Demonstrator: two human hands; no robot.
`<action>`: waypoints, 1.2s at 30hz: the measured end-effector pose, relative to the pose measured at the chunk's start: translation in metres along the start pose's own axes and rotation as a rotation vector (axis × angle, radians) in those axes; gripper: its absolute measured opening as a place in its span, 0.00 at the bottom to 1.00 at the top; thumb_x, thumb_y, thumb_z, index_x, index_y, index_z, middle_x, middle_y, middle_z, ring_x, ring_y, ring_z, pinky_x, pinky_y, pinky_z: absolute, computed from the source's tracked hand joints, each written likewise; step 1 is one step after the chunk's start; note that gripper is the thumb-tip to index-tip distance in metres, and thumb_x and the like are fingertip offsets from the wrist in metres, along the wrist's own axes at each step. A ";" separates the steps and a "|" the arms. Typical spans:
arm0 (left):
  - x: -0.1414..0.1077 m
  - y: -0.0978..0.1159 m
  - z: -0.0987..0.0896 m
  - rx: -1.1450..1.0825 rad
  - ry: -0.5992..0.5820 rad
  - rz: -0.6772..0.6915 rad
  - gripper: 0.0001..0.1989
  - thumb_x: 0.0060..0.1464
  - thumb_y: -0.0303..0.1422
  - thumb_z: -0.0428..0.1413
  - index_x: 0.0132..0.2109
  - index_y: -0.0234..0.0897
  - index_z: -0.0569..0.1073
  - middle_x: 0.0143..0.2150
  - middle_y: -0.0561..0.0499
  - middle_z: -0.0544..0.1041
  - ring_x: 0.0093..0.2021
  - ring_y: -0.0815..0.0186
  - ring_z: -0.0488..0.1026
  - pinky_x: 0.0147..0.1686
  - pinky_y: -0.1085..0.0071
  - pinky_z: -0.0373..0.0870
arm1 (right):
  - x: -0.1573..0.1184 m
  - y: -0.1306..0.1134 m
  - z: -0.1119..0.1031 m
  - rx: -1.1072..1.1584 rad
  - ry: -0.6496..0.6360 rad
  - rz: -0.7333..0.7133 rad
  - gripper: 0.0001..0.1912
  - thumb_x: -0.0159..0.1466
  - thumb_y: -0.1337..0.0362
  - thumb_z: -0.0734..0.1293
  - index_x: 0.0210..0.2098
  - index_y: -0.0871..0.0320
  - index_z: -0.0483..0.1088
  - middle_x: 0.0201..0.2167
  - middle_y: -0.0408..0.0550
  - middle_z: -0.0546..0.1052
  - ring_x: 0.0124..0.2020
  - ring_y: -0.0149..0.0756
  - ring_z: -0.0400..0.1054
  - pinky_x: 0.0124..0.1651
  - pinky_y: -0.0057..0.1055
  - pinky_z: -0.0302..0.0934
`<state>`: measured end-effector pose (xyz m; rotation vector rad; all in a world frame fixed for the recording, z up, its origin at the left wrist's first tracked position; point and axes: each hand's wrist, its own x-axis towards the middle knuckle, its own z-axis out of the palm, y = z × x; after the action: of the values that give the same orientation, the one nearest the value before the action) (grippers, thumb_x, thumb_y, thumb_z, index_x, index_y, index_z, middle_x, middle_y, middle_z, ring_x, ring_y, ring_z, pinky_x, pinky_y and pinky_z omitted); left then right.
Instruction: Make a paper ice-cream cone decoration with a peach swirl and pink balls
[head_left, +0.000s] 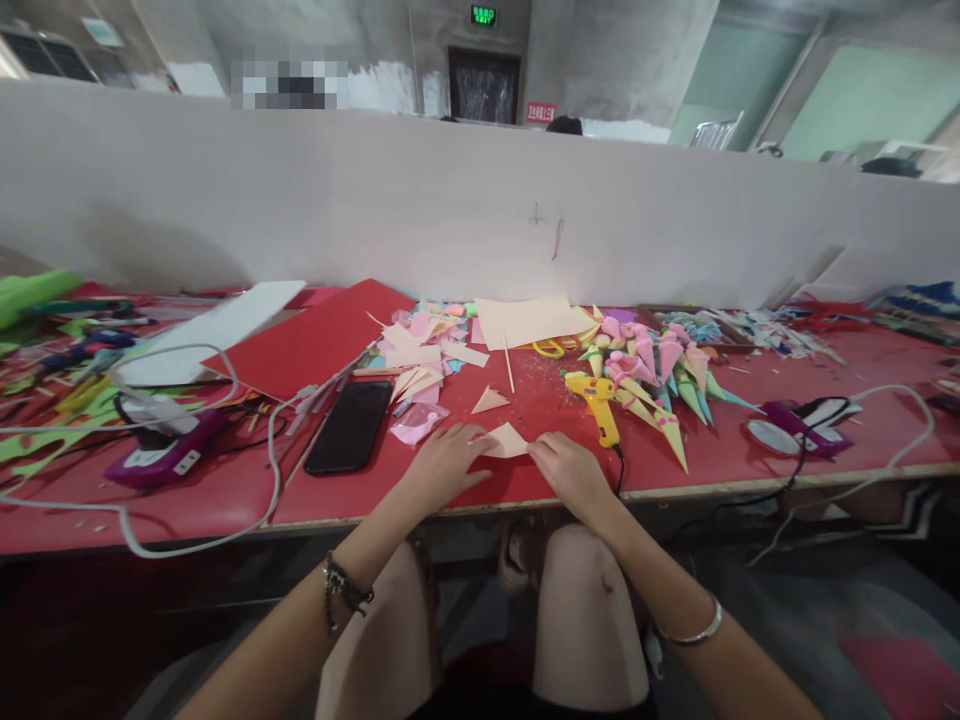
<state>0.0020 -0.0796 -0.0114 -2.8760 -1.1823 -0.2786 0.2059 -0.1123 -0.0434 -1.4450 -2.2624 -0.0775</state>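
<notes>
A small cream piece of craft sheet (pixel 506 440) lies low over the red tabletop between my two hands. Its left edge is held by my left hand (pixel 450 460), with the thumb below and fingers above. At its right corner, my right hand (pixel 566 468) pinches the sheet between thumb and fingertips. Just beyond it rests a small folded cream triangle (pixel 490 400), and behind that a thin wooden stick (pixel 508 363). A yellow hot glue gun (pixel 600 405) lies right of my right hand, its black cord running off the table's front edge.
Left of my hands are a black phone (pixel 349 428), a plastic bag (pixel 418 422) and cream scraps (pixel 420 355). Pastel cones (pixel 660 370) pile up at right, near yellow scissors (pixel 549 348). Purple power strips (pixel 169 450) with trailing cables stand on both sides. A white partition (pixel 375 210) rises behind.
</notes>
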 end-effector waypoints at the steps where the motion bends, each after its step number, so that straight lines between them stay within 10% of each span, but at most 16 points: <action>1: 0.002 0.000 -0.002 0.024 0.046 0.031 0.15 0.51 0.35 0.54 0.47 0.38 0.69 0.44 0.47 0.73 0.45 0.60 0.68 0.45 0.64 0.61 | 0.002 0.001 -0.003 0.004 0.014 0.004 0.11 0.62 0.71 0.56 0.33 0.58 0.70 0.31 0.50 0.73 0.35 0.37 0.66 0.34 0.30 0.61; 11: 0.025 -0.001 -0.030 0.200 0.300 0.170 0.15 0.58 0.31 0.45 0.28 0.36 0.71 0.21 0.52 0.73 0.23 0.68 0.67 0.31 0.70 0.59 | 0.038 -0.011 -0.035 -0.040 0.259 -0.096 0.09 0.60 0.66 0.59 0.35 0.56 0.70 0.41 0.49 0.72 0.42 0.39 0.63 0.48 0.35 0.53; 16: 0.022 0.004 -0.029 0.108 0.315 0.148 0.19 0.59 0.34 0.42 0.24 0.36 0.70 0.18 0.53 0.71 0.21 0.70 0.65 0.29 0.72 0.59 | 0.043 -0.023 -0.033 -0.045 0.233 -0.181 0.09 0.57 0.68 0.59 0.25 0.57 0.69 0.23 0.43 0.72 0.28 0.32 0.62 0.48 0.33 0.51; 26: 0.003 -0.015 -0.029 -0.083 0.285 0.021 0.18 0.58 0.39 0.43 0.30 0.37 0.74 0.22 0.53 0.75 0.25 0.69 0.67 0.31 0.73 0.60 | 0.034 0.022 -0.044 0.061 0.298 0.022 0.09 0.57 0.71 0.57 0.25 0.58 0.67 0.25 0.46 0.72 0.31 0.35 0.64 0.38 0.30 0.55; 36: 0.010 0.005 -0.036 0.223 0.250 0.134 0.10 0.55 0.30 0.47 0.29 0.37 0.70 0.27 0.52 0.75 0.31 0.66 0.70 0.38 0.67 0.59 | 0.036 -0.019 -0.042 0.267 -0.054 -0.070 0.10 0.63 0.64 0.57 0.30 0.58 0.69 0.29 0.46 0.76 0.30 0.33 0.68 0.34 0.26 0.56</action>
<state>0.0073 -0.0794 0.0259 -2.6192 -0.9115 -0.4542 0.1911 -0.1019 0.0125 -1.2422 -2.2651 0.2364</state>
